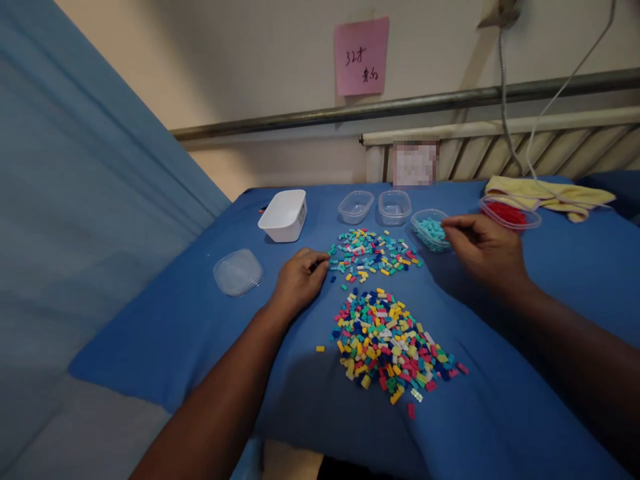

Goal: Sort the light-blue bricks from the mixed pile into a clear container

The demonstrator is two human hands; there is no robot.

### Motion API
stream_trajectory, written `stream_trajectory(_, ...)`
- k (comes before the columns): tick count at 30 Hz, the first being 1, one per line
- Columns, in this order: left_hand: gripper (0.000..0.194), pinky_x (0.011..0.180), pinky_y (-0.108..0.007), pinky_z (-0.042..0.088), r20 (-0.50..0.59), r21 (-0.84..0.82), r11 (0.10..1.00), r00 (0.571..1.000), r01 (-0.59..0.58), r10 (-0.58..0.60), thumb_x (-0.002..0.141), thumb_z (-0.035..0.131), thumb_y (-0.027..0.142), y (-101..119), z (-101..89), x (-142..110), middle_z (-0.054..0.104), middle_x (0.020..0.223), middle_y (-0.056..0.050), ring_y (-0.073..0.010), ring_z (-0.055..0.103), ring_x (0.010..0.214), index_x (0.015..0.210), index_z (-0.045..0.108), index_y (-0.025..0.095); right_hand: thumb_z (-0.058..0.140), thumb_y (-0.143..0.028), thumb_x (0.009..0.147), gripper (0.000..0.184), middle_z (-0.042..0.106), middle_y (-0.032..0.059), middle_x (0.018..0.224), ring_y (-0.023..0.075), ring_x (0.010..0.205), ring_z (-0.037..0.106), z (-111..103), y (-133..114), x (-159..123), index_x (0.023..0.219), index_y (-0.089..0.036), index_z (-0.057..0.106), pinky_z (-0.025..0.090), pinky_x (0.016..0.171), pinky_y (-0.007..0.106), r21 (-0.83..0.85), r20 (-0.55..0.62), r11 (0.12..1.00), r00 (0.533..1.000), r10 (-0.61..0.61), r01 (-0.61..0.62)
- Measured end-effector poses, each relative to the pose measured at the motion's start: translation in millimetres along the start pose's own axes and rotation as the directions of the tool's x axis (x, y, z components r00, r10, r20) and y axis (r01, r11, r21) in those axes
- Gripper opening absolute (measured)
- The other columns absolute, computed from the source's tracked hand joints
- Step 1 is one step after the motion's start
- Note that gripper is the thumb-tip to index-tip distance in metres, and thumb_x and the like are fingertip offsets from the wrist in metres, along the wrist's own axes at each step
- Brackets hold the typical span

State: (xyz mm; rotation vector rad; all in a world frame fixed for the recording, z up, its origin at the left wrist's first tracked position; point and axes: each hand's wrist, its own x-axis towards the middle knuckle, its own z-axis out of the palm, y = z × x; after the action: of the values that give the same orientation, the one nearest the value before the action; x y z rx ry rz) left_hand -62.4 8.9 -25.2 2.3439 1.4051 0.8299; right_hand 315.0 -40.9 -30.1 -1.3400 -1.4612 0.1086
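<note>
My left hand [301, 279] rests on the blue cloth at the left edge of a spread of small building bricks [367, 252] in mixed colours. Its thumb and fingers are closed beside the bricks; anything between them is too small to make out. My right hand [486, 252] hovers at the right rim of a clear tub holding turquoise bricks [433, 230]. Thumb and fingertips are pinched together there, and what they hold cannot be made out. Closer to me lies a larger, denser heap of mixed bricks [385, 337].
Two clear tubs [356, 208] stand at the back, with a white bin [283, 217] to their left. A clear lid [238, 272] lies at left. Red pieces [507, 213] fill a clear container by a yellow cloth [550, 197]. A blue curtain [75, 167] hangs at left.
</note>
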Motion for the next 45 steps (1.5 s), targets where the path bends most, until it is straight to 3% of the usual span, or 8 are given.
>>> stream_trajectory(4, 0.038, 0.09, -0.04, 0.053, 0.15, 0.188, 0.982, 0.989, -0.034, 0.006, 0.108, 0.056, 0.035, 9, -2.1, 4, 0.073, 0.11, -0.01, -0.0277, 0.07, 0.106, 0.134, 0.079, 0.02, 0.067, -0.025, 0.102, 0.016, 0.083, 0.0072, 0.101, 0.0249, 0.09, 0.078, 17, -20, -24, 0.108, -0.024, 0.081, 0.062, 0.083, 0.039, 0.1, 0.244, 0.968, 0.938, -0.246, 0.228)
stream_trajectory(7, 0.037, 0.09, -0.04, 0.053, 0.24, 0.267, 0.963, 0.97, -0.046, -0.02, 0.109, 0.053, 0.034, 15, -5.6, 10, 0.073, 0.114, -0.01, -0.028, 0.07, 0.107, 0.133, 0.079, 0.022, 0.065, -0.02, 0.102, 0.018, 0.083, 0.0052, 0.099, 0.0234, 0.089, 0.079, 26, -24, -34, 0.109, -0.026, 0.08, 0.062, 0.082, 0.037, 0.198, 0.364, 0.941, 0.871, -0.331, 0.275)
stream_trajectory(22, 0.016, 0.064, -0.036, 0.034, 0.455, 0.456, 0.85, 0.89, -0.264, 0.032, 0.101, 0.057, 0.02, 44, -20.0, 33, 0.074, 0.107, -0.008, -0.0257, 0.068, 0.089, 0.103, 0.072, 0.02, 0.065, -0.02, 0.102, 0.016, 0.081, 0.0047, 0.095, 0.0227, 0.086, 0.077, 27, -16, -33, 0.108, -0.025, 0.079, 0.061, 0.079, 0.036, 0.173, 0.397, 0.951, 0.866, -0.304, 0.254)
stream_trajectory(25, 0.014, 0.07, -0.034, 0.04, 0.397, 0.316, 0.922, 0.914, -0.225, 0.087, 0.1, 0.059, 0.021, 41, -19.3, 26, 0.074, 0.103, -0.009, -0.0237, 0.066, 0.087, 0.103, 0.073, 0.019, 0.065, -0.021, 0.103, 0.016, 0.081, 0.0052, 0.097, 0.0229, 0.087, 0.077, 26, -23, -33, 0.108, -0.025, 0.079, 0.061, 0.079, 0.037, 0.188, 0.414, 0.954, 0.862, -0.292, 0.233)
stream_trajectory(28, 0.011, 0.073, -0.031, 0.046, 0.289, -0.044, 0.997, 0.954, -0.064, 0.074, 0.097, 0.066, 0.024, 44, -13.6, 17, 0.073, 0.094, -0.005, -0.0194, 0.065, 0.081, 0.102, 0.073, 0.019, 0.069, -0.026, 0.103, 0.014, 0.081, 0.0052, 0.098, 0.0221, 0.084, 0.076, 31, -37, -40, 0.112, -0.026, 0.079, 0.061, 0.076, 0.037, 0.211, 0.392, 0.97, 0.899, -0.195, 0.118)
stream_trajectory(33, 0.017, 0.072, -0.027, 0.049, 0.206, -0.549, 0.834, 0.976, 0.05, 0.077, 0.095, 0.073, 0.032, 69, 10.9, 6, 0.072, 0.088, -0.003, -0.0153, 0.063, 0.078, 0.102, 0.076, 0.017, 0.078, -0.036, 0.1, 0.022, 0.083, 0.0039, 0.103, 0.0215, 0.088, 0.078, 47, -64, -58, 0.119, -0.026, 0.077, 0.065, 0.08, 0.037, 0.403, 0.461, 0.887, 0.887, 0.013, -0.223)
stream_trajectory(38, 0.013, 0.072, -0.026, 0.05, 0.174, -0.658, 0.752, 0.978, 0.028, 0.116, 0.094, 0.073, 0.026, 89, 27.8, -1, 0.074, 0.091, -0.003, -0.0142, 0.065, 0.079, 0.103, 0.077, 0.017, 0.087, -0.043, 0.092, 0.025, 0.084, 0.0026, 0.096, 0.021, 0.086, 0.079, 50, -72, -61, 0.108, -0.025, 0.079, 0.066, 0.079, 0.037, 0.531, 0.455, 0.747, 0.878, 0.146, -0.4)
stream_trajectory(45, 0.007, 0.074, -0.027, 0.052, 0.147, -0.53, 0.843, 0.97, -0.087, 0.192, 0.098, 0.071, 0.023, 97, 24.0, -5, 0.076, 0.092, -0.002, -0.0148, 0.069, 0.082, 0.099, 0.075, 0.018, 0.086, -0.047, 0.09, 0.025, 0.083, 0.0027, 0.089, 0.0192, 0.08, 0.076, 47, -69, -57, 0.097, -0.024, 0.081, 0.064, 0.074, 0.034, 0.504, 0.478, 0.765, 0.867, 0.14, -0.402)
